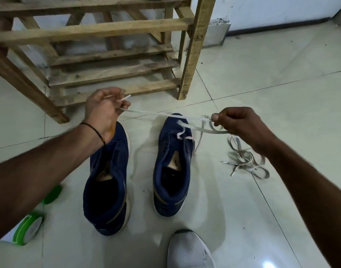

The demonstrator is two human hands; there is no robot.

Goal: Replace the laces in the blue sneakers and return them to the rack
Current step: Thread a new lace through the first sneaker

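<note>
Head view cuts both forearms off at the lower corners. The left hand [104, 107], centre left and softened by blur, has its fingers curled and clamped on one end of a flat white lace [162, 113], whose stiff tip pokes out past the knuckles. The right hand [241, 126], centre right, pinches the same lace between thumb and curled fingers; how the lace folds there is hard to make out. The lace runs taut between them and dips into the front eyelets of a blue sneaker [173, 165] standing on the glossy tiled floor [262, 74] at centre. A second blue sneaker [107, 180], of soft fabric with a pale sole, stands just left of it, its toe hidden behind the left wrist. A tangle of greyish flat laces [247, 161] lies at the right, partly behind the right forearm. A rough slatted wooden rack [111, 28] fills the upper left, its top cut off. A blurred green-and-white container [24, 229] sits lower left; a pale grey shoe [189, 250] is cropped by the bottom edge.
</note>
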